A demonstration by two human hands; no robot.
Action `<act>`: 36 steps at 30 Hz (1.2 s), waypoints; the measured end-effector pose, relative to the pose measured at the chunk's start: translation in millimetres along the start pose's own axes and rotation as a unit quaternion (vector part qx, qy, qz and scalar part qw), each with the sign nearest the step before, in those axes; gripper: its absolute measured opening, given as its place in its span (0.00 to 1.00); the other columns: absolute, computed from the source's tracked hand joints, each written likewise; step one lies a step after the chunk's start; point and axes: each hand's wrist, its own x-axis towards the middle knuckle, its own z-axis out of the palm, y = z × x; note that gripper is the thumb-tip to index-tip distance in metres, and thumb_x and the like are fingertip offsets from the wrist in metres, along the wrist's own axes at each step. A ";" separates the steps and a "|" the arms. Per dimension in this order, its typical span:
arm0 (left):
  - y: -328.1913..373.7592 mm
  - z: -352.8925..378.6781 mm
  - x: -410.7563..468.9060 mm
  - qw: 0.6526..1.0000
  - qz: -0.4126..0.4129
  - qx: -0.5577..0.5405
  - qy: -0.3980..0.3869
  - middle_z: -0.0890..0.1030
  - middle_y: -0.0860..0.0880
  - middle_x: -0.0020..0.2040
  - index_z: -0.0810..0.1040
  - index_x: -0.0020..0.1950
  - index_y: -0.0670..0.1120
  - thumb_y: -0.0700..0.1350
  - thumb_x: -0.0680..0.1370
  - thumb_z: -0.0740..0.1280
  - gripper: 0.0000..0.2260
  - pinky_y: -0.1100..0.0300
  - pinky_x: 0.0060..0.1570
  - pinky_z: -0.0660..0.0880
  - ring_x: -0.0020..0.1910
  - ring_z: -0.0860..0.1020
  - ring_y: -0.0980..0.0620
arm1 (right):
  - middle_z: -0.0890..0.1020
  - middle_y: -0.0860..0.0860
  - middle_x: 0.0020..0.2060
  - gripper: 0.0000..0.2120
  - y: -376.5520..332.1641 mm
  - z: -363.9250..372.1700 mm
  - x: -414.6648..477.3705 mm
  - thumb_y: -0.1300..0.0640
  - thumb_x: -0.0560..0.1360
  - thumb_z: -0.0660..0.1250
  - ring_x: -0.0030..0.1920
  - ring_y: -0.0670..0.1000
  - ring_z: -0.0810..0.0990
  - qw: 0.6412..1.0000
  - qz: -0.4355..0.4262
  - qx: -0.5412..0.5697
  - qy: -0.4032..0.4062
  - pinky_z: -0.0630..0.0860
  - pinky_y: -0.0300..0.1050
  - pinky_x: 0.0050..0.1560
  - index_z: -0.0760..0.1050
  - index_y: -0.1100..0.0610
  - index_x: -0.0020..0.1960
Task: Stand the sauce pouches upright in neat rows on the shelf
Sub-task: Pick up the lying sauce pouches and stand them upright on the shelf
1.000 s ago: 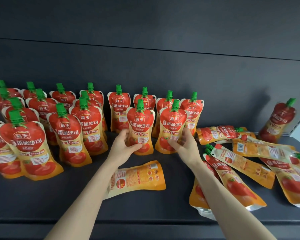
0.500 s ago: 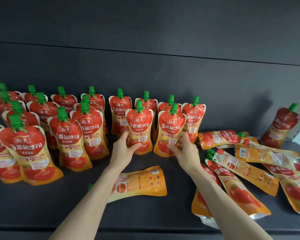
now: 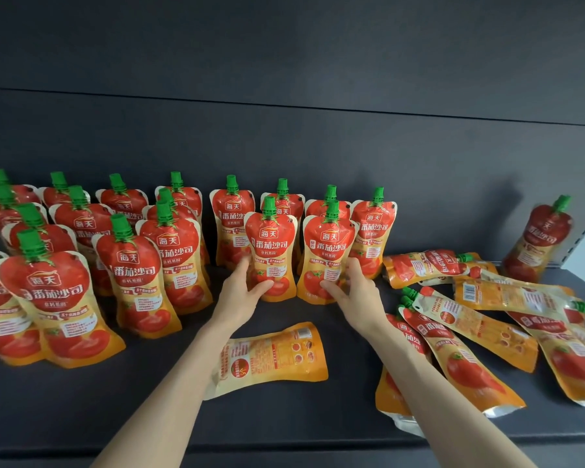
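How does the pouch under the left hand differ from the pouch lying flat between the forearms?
The held pouch stands upright, the flat pouch lies down. The held pouch shows its red front; the flat pouch shows its orange back. The left hand grips the held pouch; nothing touches the flat pouch. Both share one shape.

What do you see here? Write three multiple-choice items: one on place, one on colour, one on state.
1. The back-side-up pouch lies: A) between the forearms; B) atop the standing rows; C) against the right wall.
2. The caps are: A) white; B) green; C) blue.
3. The left-hand pouch and right-hand pouch are: A) lying flat; B) upside down; C) upright.

Key: 1 A, it lies flat on the shelf between both forearms; 2 B, every visible cap is green; 3 C, their caps point up while the left hand and right hand grasp them.
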 end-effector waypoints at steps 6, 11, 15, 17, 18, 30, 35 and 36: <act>0.0 -0.7 -7.2 0.998 0.001 0.064 -0.014 0.67 0.47 0.71 0.56 0.74 0.47 0.47 0.78 0.64 0.28 0.54 0.66 0.65 0.70 0.66 0.48 | 0.76 0.49 0.63 0.20 -7.1 -4.2 2.2 0.51 0.74 0.68 0.62 0.51 0.76 0.999 0.033 0.038 -0.017 0.76 0.49 0.60 0.67 0.55 0.63; 2.4 -5.5 -24.0 0.995 0.000 0.103 0.001 0.66 0.46 0.71 0.57 0.74 0.46 0.50 0.78 0.63 0.27 0.54 0.65 0.66 0.70 0.66 0.47 | 0.77 0.51 0.59 0.21 -11.7 -14.7 -9.5 0.51 0.73 0.69 0.55 0.49 0.77 0.999 0.030 -0.012 0.027 0.76 0.44 0.52 0.67 0.56 0.62; 9.4 -5.8 -54.9 0.994 0.008 0.101 0.037 0.70 0.47 0.67 0.66 0.70 0.47 0.51 0.79 0.62 0.21 0.56 0.60 0.69 0.66 0.70 0.49 | 0.76 0.52 0.58 0.18 -15.4 -28.9 -31.5 0.51 0.74 0.68 0.54 0.49 0.75 0.998 0.002 -0.047 0.036 0.72 0.41 0.49 0.71 0.58 0.61; 12.9 -2.2 -70.6 0.992 0.027 0.120 0.018 0.72 0.49 0.64 0.70 0.66 0.48 0.52 0.79 0.61 0.18 0.57 0.59 0.68 0.64 0.71 0.50 | 0.77 0.52 0.57 0.16 -13.0 -35.3 -44.2 0.53 0.75 0.68 0.54 0.49 0.75 0.997 0.005 -0.067 0.028 0.69 0.39 0.48 0.73 0.58 0.60; 14.1 0.1 -77.0 0.990 0.031 0.139 0.005 0.73 0.49 0.64 0.71 0.65 0.48 0.53 0.78 0.61 0.17 0.57 0.60 0.69 0.63 0.72 0.50 | 0.77 0.52 0.56 0.16 -11.0 -38.0 -51.2 0.53 0.75 0.68 0.54 0.50 0.76 0.997 0.011 -0.070 0.025 0.68 0.39 0.48 0.73 0.58 0.59; 13.9 28.1 -143.0 0.920 0.073 0.380 0.053 0.82 0.48 0.53 0.80 0.56 0.49 0.62 0.75 0.52 0.25 0.45 0.55 0.71 0.51 0.80 0.42 | 0.77 0.49 0.62 0.17 14.8 -61.5 -139.9 0.50 0.76 0.65 0.63 0.58 0.68 0.982 0.001 -0.191 -0.001 0.65 0.48 0.61 0.76 0.56 0.61; 15.0 20.9 -161.0 0.914 0.076 0.392 0.077 0.78 0.46 0.50 0.81 0.57 0.52 0.63 0.72 0.54 0.25 0.44 0.49 0.71 0.47 0.76 0.41 | 0.79 0.46 0.58 0.12 6.9 -59.3 -147.7 0.56 0.75 0.65 0.58 0.53 0.73 0.993 -0.027 -0.091 -0.063 0.68 0.42 0.51 0.78 0.52 0.58; 15.3 18.9 -163.7 0.915 0.077 0.388 0.071 0.78 0.46 0.50 0.80 0.58 0.52 0.63 0.72 0.52 0.26 0.44 0.50 0.69 0.48 0.76 0.41 | 0.80 0.47 0.56 0.13 6.0 -59.7 -148.5 0.56 0.75 0.65 0.56 0.52 0.74 0.994 -0.019 -0.080 -0.068 0.68 0.42 0.50 0.77 0.51 0.58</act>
